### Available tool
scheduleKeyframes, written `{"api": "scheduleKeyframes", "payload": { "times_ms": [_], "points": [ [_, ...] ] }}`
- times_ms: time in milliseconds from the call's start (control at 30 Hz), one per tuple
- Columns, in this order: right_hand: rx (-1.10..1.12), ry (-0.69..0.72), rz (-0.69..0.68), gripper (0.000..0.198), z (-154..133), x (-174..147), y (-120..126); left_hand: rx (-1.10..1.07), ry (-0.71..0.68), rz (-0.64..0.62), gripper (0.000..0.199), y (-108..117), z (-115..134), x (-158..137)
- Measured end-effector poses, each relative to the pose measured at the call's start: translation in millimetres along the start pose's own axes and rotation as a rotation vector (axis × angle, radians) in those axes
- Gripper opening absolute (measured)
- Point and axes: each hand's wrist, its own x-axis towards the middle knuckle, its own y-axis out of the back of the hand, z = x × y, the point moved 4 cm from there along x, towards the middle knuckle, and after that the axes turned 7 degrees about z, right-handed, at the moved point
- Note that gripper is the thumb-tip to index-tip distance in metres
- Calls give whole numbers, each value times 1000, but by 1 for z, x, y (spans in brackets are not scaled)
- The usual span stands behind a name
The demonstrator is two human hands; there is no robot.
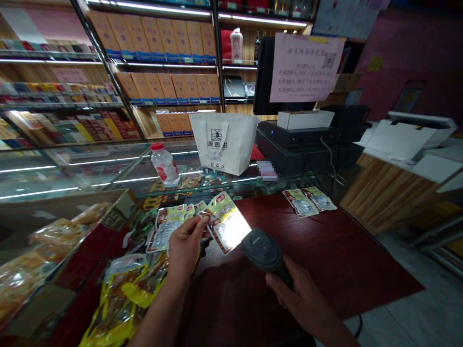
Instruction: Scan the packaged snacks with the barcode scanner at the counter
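In the head view, the left hand (186,243) is pinching a snack packet (221,212) by its near-left edge, thumb and fingers closed on it, with the printed face turned up. The right hand (302,296) is wrapping around the handle of a scanner (262,248); whether a finger is pressing a trigger is hidden. The scanner's head is pointing from the right hand toward the left, and a bright white patch is glaring on the packet just before it. Whether scanner and packet are touching cannot be told.

Just beyond and to the left of the left hand, more packets (166,226) are lying together, while yellow bags (125,294) are sitting to that hand's left and nearer the body. Farther out, ahead and to the right of the right hand, two packets (300,202) are resting on the red desk (347,255).

The step in hand appears to be scanning the held packet. The next move seems to call for keeping the packet's face steady under the beam, the left hand's fingers staying clear of any code; the glare is hiding whether one lies there.
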Motion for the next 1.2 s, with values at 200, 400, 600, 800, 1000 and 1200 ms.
{"api": "scheduleKeyframes", "payload": {
  "times_ms": [200,400,600,800,1000,1200],
  "points": [
    [63,-25,42,47,9,3,6,43,7,-38,36,-7,-1,1],
    [78,2,101,45,14,7,21,-27,89,-148,43,-38,-6,4],
    [118,-38,241,50,30,11,54,-264,373,-351,46,-128,-40,16],
    [201,-109,430,55,47,5,85,-334,562,-475,19,-239,-49,25],
    [153,-138,437,58,59,1,101,-311,614,-544,11,-324,-33,29],
    [138,-201,439,64,71,-1,100,-187,547,-582,15,-368,-30,27]
  ]
}}
